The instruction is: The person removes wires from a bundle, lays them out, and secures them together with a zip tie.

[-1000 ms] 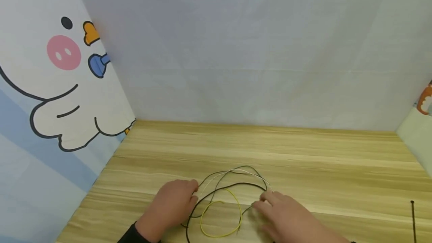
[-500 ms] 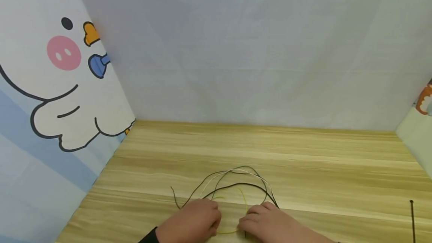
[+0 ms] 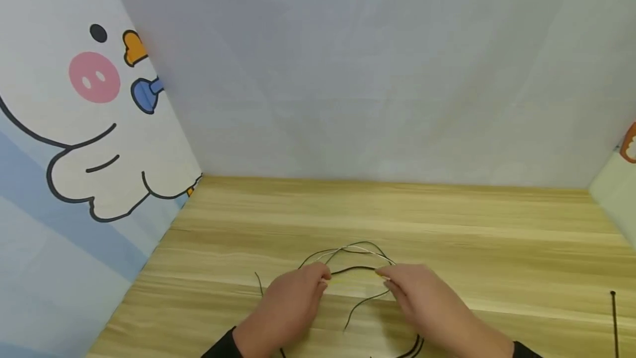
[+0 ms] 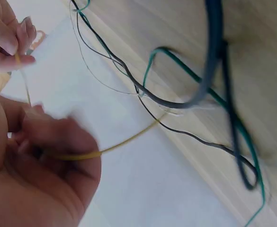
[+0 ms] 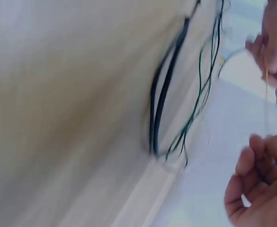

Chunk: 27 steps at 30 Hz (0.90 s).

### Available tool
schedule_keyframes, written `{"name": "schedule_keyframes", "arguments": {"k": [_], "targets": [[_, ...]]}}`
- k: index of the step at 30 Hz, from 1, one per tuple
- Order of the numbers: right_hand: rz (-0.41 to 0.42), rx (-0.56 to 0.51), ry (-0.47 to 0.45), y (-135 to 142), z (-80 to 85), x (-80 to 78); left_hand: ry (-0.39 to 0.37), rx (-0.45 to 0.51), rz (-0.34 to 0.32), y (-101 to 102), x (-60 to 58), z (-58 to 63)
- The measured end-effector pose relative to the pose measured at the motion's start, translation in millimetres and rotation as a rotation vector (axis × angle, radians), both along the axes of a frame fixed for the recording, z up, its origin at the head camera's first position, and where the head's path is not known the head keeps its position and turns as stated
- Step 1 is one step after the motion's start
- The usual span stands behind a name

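A thin yellow wire (image 4: pixel 124 143) is stretched between my two hands, lifted above the table. My left hand (image 3: pixel 293 303) pinches it between thumb and fingers, a loose tail curving out past the palm in the left wrist view. My right hand (image 3: pixel 424 300) pinches the other part of the wire at thumb and fingertip. Beneath and beyond the hands lie a thick black cable (image 3: pixel 354 267), a dark green wire (image 4: pixel 176 61) and a white wire (image 4: pixel 88 66), looped over one another. Both hands cover parts of these loops in the head view.
The wood-grain table (image 3: pixel 397 220) ends at a pale back wall (image 3: pixel 377 70). A cartoon-printed panel (image 3: pixel 94 126) stands at the left. Near the right edge lies a thin black stick-like thing (image 3: pixel 615 319) with a round end.
My hands came inward to the yellow coil lying on the table and took hold of it. They have since lifted away from the near edge and spread apart, pulling the yellow wire out straighter.
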State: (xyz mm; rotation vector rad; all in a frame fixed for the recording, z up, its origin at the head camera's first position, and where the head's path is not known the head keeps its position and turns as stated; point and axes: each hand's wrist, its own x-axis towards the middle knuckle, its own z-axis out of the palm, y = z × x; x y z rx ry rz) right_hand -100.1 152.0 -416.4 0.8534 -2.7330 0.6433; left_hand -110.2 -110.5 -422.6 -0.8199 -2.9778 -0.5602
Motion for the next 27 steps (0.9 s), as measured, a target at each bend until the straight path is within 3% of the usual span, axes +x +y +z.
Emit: {"name": "schedule_keyframes", "arguments": {"k": [3, 6, 12, 18, 22, 27], "targets": [[-0.149, -0.006, -0.158, 10.3, 5.8, -3.6, 0.031, -0.022, 0.073, 0.6, -3.4, -1.2], [-0.224, 0.038, -0.233, 16.8, 1.1, -6.6, 0.028, -0.053, 0.139, -0.4, -7.9, -3.6], [-0.248, 0.127, -0.254, 18.8, -19.4, -9.8, 0.005, -0.129, 0.142, -0.5, -16.7, -14.2], [-0.247, 0.161, -0.218, 16.4, -20.9, -7.0, 0.031, -0.237, 0.112, -2.0, -14.0, -18.7], [-0.254, 0.176, -0.223, 18.8, -18.0, -1.2, -0.042, -0.217, 0.106, -3.6, -11.3, -17.5], [-0.289, 0.187, -0.259, 27.3, -13.1, 8.7, -0.108, -0.172, 0.149, -4.7, -9.3, -15.5]]}}
